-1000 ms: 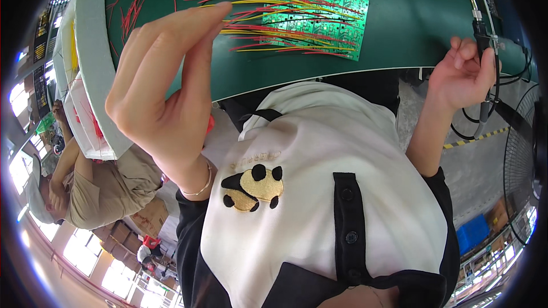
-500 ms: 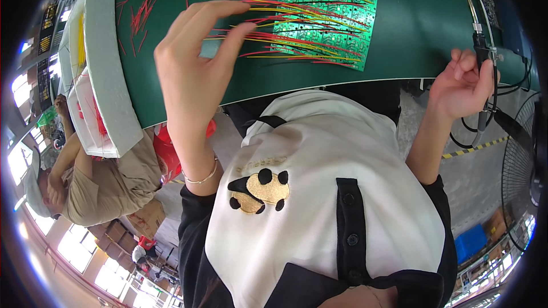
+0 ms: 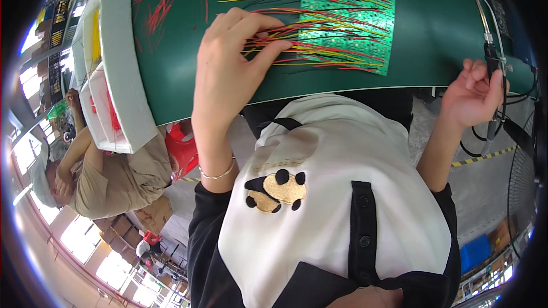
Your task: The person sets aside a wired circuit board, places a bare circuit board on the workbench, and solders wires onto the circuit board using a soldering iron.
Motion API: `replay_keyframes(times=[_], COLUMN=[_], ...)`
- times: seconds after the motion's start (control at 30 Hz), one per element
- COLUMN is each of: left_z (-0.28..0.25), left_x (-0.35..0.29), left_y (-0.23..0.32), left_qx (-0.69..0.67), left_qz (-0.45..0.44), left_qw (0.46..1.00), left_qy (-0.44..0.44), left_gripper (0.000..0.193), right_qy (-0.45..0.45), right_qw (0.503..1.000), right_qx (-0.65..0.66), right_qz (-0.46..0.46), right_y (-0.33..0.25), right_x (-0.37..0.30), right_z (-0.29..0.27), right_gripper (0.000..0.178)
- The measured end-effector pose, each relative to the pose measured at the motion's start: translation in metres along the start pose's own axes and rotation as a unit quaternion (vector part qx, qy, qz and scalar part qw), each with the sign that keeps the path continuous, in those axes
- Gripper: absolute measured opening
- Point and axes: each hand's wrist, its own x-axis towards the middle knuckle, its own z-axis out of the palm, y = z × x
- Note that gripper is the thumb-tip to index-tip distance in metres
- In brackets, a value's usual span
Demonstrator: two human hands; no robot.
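Note:
My left hand [image 3: 240,60] reaches in among red, yellow and black wires [image 3: 337,23]. Its thumb and forefinger stay apart, with wires running between them, and the other fingers curl beneath. The wires lie across a green circuit board panel [image 3: 348,48] and stick out past its left side. Toward the right end of the bench, my right hand [image 3: 474,94] is closed around the handle of a soldering iron [image 3: 491,54]. The iron's tip points up and away from me, and a thin metal tube runs alongside it. My thumb hides part of the handle.
Loose red wire pieces [image 3: 162,8] are scattered on the green bench top [image 3: 188,91]. A white foam box [image 3: 137,57] at the left holds yellow and red wires. A person [image 3: 108,177] sits beyond it. At right are a fan [image 3: 519,171] and dark cables.
My left hand has moved right, into the wires near the board. The right hand keeps its grip on the soldering iron. The whole view has shifted slightly.

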Motion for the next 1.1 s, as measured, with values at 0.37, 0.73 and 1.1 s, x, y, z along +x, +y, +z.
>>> replay_keyframes(times=[0.37,0.73,1.1], left_z=[0.0,-0.01,-0.014], left_x=[-0.001,0.005,0.007], left_y=[0.007,0.01,0.018], left_qx=[-0.05,-0.08,-0.089], left_qz=[-0.04,-0.02,-0.012], left_qw=[0.998,0.996,0.995], left_qy=[0.015,0.027,0.034], left_gripper=[0.014,0.014,0.012], right_qy=[0.022,0.009,0.025], right_qw=[1.0,1.0,0.999], right_qx=[0.01,0.007,-0.022], right_qz=[0.015,0.01,0.008], right_y=[-0.002,-0.001,-0.003], right_x=[-0.005,-0.004,-0.008], right_z=[0.01,0.009,0.017], right_gripper=[0.018,0.019,0.02])
